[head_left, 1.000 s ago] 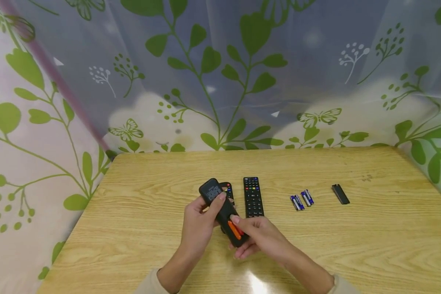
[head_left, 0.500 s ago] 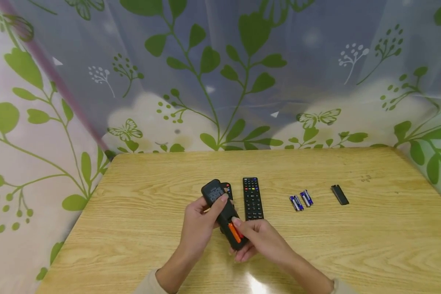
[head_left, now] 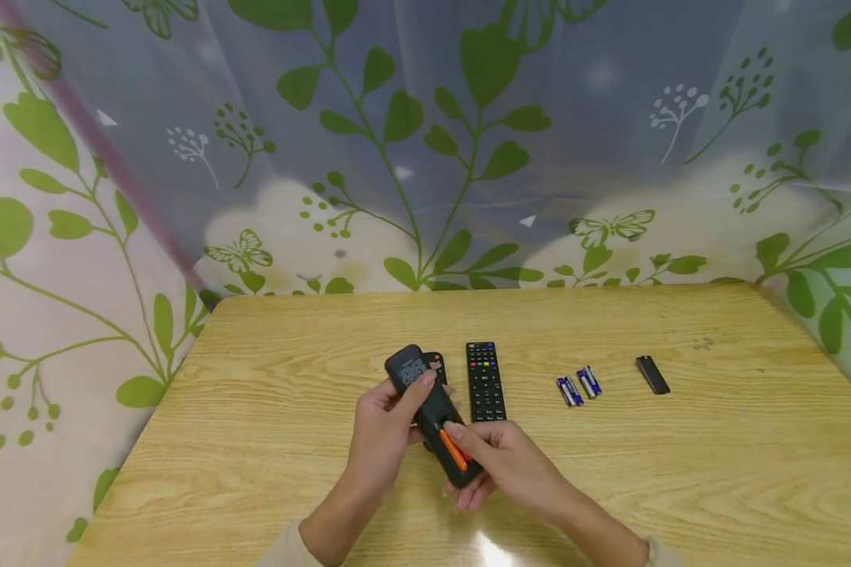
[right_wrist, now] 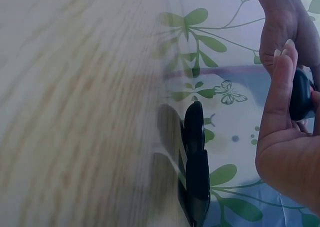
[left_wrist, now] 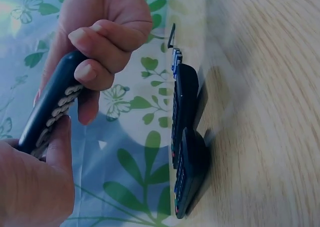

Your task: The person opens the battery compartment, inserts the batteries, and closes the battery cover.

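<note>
While your left hand grips the upturned remote, your right hand pinches the orange batteries in its compartment; its label is unreadable.

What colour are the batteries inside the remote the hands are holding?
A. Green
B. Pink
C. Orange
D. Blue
C. The head view shows orange batteries in the open back of the held remote, with the right hand fingertip on them and the left hand gripping the remote; the blue batteries lie loose on the table.
</note>
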### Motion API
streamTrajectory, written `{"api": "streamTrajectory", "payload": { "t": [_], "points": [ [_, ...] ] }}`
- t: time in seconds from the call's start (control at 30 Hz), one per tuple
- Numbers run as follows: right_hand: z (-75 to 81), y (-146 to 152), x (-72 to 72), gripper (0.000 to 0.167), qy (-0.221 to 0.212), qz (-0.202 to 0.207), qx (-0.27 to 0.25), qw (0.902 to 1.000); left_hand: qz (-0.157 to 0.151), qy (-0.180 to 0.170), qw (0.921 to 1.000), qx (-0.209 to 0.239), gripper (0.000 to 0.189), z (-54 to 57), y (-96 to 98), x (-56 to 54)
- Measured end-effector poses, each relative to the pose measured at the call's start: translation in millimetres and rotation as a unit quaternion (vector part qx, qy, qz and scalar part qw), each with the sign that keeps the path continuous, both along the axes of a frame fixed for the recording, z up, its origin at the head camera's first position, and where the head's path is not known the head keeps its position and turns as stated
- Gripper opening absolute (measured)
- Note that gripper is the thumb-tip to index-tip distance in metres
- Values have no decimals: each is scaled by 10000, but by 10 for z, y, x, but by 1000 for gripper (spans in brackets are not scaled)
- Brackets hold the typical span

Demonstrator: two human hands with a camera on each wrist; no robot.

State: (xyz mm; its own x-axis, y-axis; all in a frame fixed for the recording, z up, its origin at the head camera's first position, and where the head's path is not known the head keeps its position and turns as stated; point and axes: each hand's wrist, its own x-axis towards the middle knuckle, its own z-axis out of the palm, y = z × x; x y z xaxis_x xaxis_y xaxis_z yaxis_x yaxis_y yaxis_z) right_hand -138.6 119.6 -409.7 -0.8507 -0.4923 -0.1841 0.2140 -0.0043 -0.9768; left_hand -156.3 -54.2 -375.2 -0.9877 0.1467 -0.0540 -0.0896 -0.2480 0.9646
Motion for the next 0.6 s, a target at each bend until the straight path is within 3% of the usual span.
{"api": "streamTrajectory", "payload": {
  "t": [0.23,0.6],
  "points": [
    [1,42,2,48,51,113,-56,9999,-328,60,9991,278,42,23,-30,0],
    [0,54,3,47,31,240,-148,9996,-407,118,9989,175,39,22,-44,19]
  ]
}}
